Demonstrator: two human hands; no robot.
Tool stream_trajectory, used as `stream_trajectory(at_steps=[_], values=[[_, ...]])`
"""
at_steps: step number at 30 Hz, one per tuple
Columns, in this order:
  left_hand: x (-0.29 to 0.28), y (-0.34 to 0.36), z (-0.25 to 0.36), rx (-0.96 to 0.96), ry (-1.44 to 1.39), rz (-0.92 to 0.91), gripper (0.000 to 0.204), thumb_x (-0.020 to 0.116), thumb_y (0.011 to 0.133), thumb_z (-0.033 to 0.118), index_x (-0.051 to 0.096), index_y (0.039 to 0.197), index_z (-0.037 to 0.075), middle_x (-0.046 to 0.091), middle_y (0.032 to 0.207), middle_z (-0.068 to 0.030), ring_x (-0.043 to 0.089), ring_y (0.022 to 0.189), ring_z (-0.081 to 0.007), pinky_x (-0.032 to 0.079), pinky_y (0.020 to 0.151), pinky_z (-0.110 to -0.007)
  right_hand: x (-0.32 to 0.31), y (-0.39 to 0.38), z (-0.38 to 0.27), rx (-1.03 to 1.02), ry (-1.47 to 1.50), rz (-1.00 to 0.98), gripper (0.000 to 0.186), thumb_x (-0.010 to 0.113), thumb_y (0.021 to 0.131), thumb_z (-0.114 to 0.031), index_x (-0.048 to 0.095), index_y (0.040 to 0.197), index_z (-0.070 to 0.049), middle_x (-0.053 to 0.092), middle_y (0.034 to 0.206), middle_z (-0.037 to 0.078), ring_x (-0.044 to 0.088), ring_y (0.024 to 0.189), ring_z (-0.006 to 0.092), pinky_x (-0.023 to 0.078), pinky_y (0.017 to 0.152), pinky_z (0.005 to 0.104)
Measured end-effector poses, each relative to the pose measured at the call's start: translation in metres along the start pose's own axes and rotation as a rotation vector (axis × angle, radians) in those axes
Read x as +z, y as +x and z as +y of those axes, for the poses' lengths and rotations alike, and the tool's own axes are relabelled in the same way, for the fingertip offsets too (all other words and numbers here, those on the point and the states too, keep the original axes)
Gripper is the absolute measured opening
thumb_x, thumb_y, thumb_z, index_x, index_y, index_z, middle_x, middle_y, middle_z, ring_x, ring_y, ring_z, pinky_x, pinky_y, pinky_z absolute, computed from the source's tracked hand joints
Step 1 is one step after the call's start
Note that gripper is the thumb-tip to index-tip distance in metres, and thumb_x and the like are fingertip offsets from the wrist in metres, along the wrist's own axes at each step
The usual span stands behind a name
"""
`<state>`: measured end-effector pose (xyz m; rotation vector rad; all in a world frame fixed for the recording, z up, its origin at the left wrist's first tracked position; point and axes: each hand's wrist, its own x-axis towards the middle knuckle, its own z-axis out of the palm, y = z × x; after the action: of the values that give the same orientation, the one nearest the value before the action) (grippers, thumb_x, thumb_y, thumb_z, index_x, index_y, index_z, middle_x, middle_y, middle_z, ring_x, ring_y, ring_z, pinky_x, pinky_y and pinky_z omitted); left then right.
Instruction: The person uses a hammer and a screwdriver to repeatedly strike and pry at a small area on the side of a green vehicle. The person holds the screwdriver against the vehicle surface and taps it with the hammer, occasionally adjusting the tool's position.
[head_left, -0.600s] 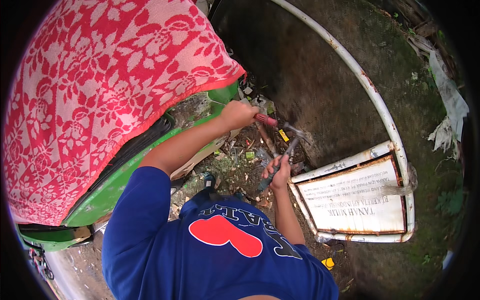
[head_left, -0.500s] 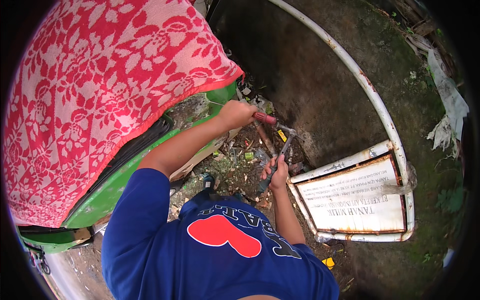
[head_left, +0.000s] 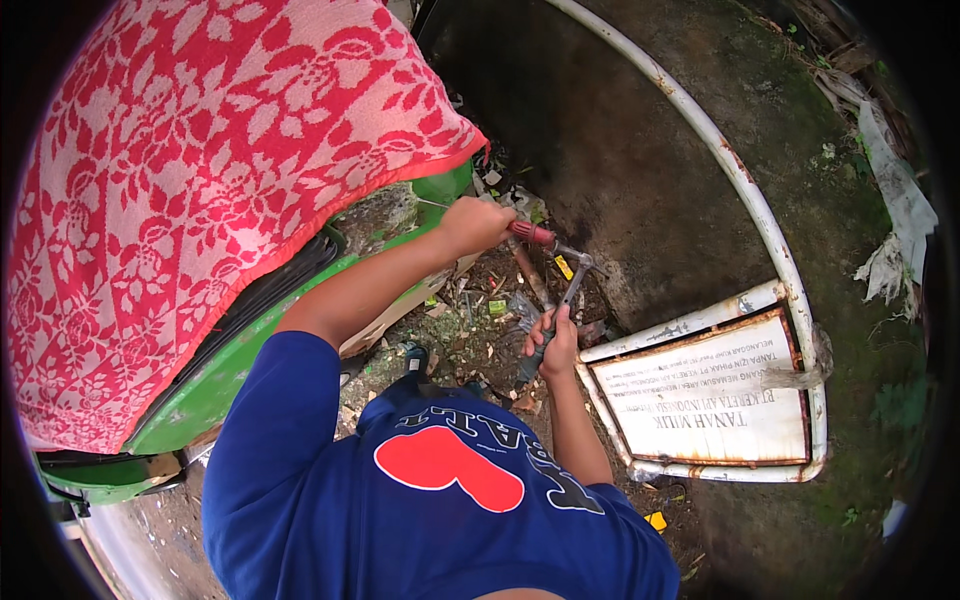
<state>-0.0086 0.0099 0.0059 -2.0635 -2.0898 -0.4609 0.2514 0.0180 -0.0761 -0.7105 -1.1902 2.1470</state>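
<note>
My left hand (head_left: 477, 225) is closed around a screwdriver with a red handle (head_left: 532, 234). Its thin metal shaft points left, toward the green bodywork (head_left: 442, 188) by the towel's edge; where the tip ends is unclear. A hammer (head_left: 572, 288) with a dark grip is in my right hand (head_left: 553, 342), its fingers wrapped low on the handle. The hammer's metal head is up against, or very close to, the butt of the red handle.
A red and pink floral towel (head_left: 220, 190) covers much of the green body at left. At right, a rusty white tubular frame with a sign panel (head_left: 705, 395) lies against the mossy concrete (head_left: 700, 230). Rubble and litter (head_left: 465, 325) cover the ground below my hands.
The hammer head has shifted slightly and turned, showing more of its length to the right. Both hands keep their grips and stay nearly in place.
</note>
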Motion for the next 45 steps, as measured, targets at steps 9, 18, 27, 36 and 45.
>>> stream_trajectory(at_steps=[9, 18, 27, 36, 45], values=[[0.009, -0.012, 0.003, 0.042, 0.031, -0.057, 0.020, 0.070, 0.080, 0.031, 0.065, 0.079, 0.011, 0.067, 0.069, -0.0086, 0.068, 0.062, -0.0309, 0.053, 0.055, -0.045, -0.015, -0.008, 0.002, 0.010, 0.066, 0.049, 0.052, 0.035, 0.104, -0.058, 0.040, 0.081, -0.011, 0.042, 0.058, 0.004, 0.047, 0.043, 0.0180, 0.048, 0.045, 0.0342], [0.014, -0.014, 0.005, 0.013, 0.015, -0.039, 0.020, 0.070, 0.080, 0.031, 0.064, 0.080, 0.012, 0.066, 0.068, -0.0080, 0.067, 0.061, -0.0307, 0.052, 0.053, -0.045, -0.015, -0.020, 0.000, -0.067, 0.206, 0.120, 0.051, 0.033, 0.105, -0.057, 0.040, 0.081, -0.012, 0.041, 0.057, 0.003, 0.046, 0.041, 0.0176, 0.047, 0.044, 0.0344], [-0.008, -0.035, 0.011, 0.083, -0.138, 0.120, 0.019, 0.073, 0.076, 0.027, 0.062, 0.081, 0.013, 0.063, 0.072, -0.0061, 0.065, 0.068, -0.0293, 0.051, 0.060, -0.043, -0.020, -0.033, -0.005, -0.026, 0.128, 0.164, 0.051, 0.034, 0.104, -0.057, 0.039, 0.080, -0.013, 0.041, 0.055, 0.003, 0.045, 0.039, 0.0176, 0.047, 0.043, 0.0348], [-0.032, -0.117, 0.006, 0.092, -0.395, 0.329, 0.037, 0.073, 0.075, 0.010, 0.066, 0.111, 0.012, 0.055, 0.102, -0.0093, 0.058, 0.101, -0.0329, 0.044, 0.093, -0.047, -0.020, -0.041, -0.008, 0.082, 0.036, 0.018, 0.052, 0.034, 0.104, -0.056, 0.041, 0.081, -0.010, 0.043, 0.057, 0.005, 0.049, 0.041, 0.0195, 0.046, 0.043, 0.0335], [-0.045, -0.165, 0.016, -0.353, -0.293, 0.659, 0.021, 0.078, 0.079, 0.008, 0.071, 0.099, 0.009, 0.067, 0.116, -0.0091, 0.062, 0.106, -0.0282, 0.047, 0.101, -0.042, -0.003, -0.042, -0.021, 0.132, -0.013, -0.030, 0.051, 0.033, 0.105, -0.054, 0.040, 0.080, -0.011, 0.041, 0.055, 0.005, 0.046, 0.039, 0.0190, 0.046, 0.041, 0.0346]])
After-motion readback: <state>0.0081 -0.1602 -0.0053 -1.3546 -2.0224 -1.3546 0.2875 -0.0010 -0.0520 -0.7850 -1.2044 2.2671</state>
